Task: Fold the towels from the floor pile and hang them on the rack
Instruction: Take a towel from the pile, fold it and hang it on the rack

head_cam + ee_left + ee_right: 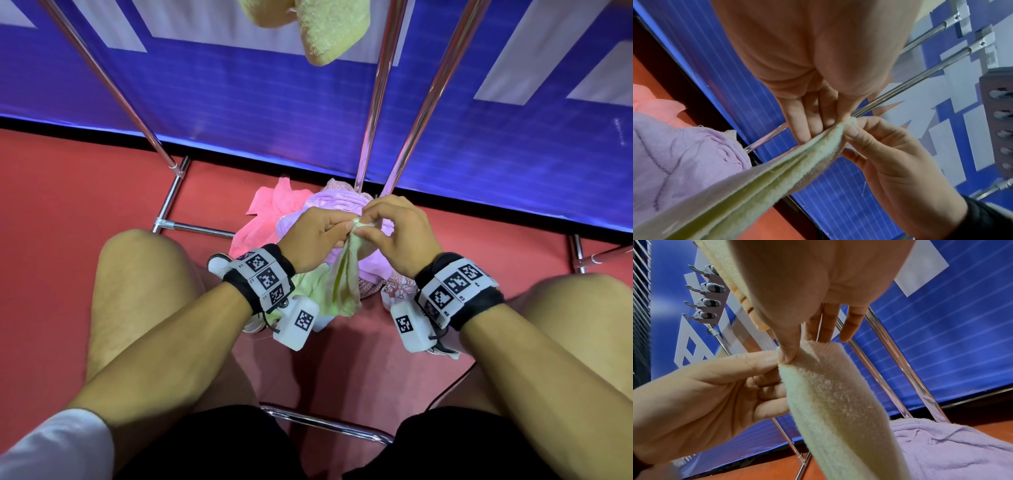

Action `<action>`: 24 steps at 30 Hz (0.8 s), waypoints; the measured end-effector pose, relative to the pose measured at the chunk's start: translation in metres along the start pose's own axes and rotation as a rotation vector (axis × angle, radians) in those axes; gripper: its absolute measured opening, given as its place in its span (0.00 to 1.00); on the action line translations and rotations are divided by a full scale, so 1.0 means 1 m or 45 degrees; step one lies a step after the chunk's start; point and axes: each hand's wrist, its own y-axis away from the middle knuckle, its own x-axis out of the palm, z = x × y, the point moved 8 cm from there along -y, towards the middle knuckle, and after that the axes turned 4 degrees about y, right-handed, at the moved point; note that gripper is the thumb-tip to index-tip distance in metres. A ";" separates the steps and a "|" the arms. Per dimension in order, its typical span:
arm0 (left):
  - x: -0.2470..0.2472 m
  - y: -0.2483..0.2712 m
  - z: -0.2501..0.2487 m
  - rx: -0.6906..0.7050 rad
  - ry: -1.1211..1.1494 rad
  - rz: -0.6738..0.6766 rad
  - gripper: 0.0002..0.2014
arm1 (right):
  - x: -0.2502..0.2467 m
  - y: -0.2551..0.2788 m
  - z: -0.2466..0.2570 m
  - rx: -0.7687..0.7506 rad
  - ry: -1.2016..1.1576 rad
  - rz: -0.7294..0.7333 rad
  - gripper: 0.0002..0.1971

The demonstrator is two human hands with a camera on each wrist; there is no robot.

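Both hands pinch the same top edge of a pale green towel: the left hand [317, 236] and the right hand [394, 236] sit close together, thumbs and fingertips clamped on the green towel [346, 284], which hangs down toward the floor pile [342, 205]. That pile, on the red floor [68, 205] at the foot of the chrome rack [373, 102], holds at least a lilac towel [951, 443] and a pink towel [270, 209]. 1 yellow towel [325, 31] already hangs above. Judging by this, the task is early: folding this towel has barely begun, several remain.
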 end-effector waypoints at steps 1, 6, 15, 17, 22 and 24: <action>0.001 -0.001 0.002 0.014 -0.040 0.029 0.25 | 0.000 0.000 -0.002 0.017 -0.007 0.002 0.06; 0.003 0.000 0.009 0.040 -0.225 0.079 0.13 | 0.003 0.001 -0.006 0.058 -0.020 0.041 0.06; -0.006 -0.002 0.016 0.050 -0.315 -0.092 0.18 | 0.006 0.002 0.002 -0.004 0.004 0.069 0.04; -0.008 0.000 0.013 0.064 -0.287 -0.093 0.12 | 0.007 0.002 0.004 -0.007 -0.004 0.084 0.05; -0.009 0.001 -0.005 0.064 0.030 -0.103 0.04 | -0.003 -0.001 0.000 0.089 -0.089 -0.015 0.20; -0.009 0.002 -0.011 0.071 0.134 -0.105 0.09 | -0.002 -0.003 -0.007 0.149 -0.102 0.006 0.26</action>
